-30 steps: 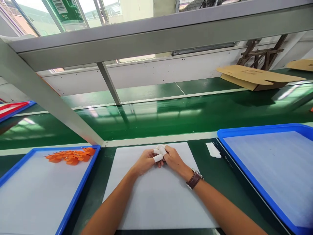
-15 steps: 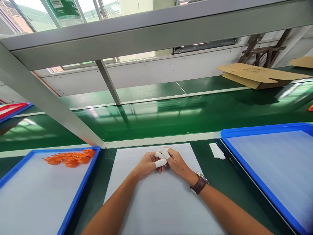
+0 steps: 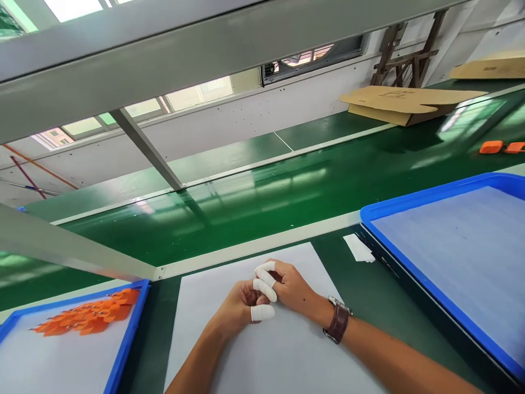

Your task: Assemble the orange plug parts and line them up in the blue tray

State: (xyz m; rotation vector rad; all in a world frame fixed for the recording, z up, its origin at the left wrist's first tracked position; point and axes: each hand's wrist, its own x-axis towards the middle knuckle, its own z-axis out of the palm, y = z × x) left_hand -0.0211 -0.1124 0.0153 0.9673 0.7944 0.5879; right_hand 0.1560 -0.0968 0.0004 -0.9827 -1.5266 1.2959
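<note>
My left hand and my right hand rest together on a white sheet in front of me. Their fingers are curled and pressed against each other, and white finger cots cover the thumbs and some fingertips. I see nothing held in either hand. A brown watch sits on my right wrist. A pile of several small orange parts lies in the far corner of the blue tray to the left, apart from my hands.
A second blue tray with a white liner stands on the right. A small white scrap lies beside it. Beyond runs a green conveyor belt with two orange pieces far right. Flattened cardboard lies behind; a grey frame beam crosses left.
The view has swung to the right and tilted, bringing the orange pieces on the belt into sight. My hands stay joined on the sheet, with the left thumb shifted lower.
</note>
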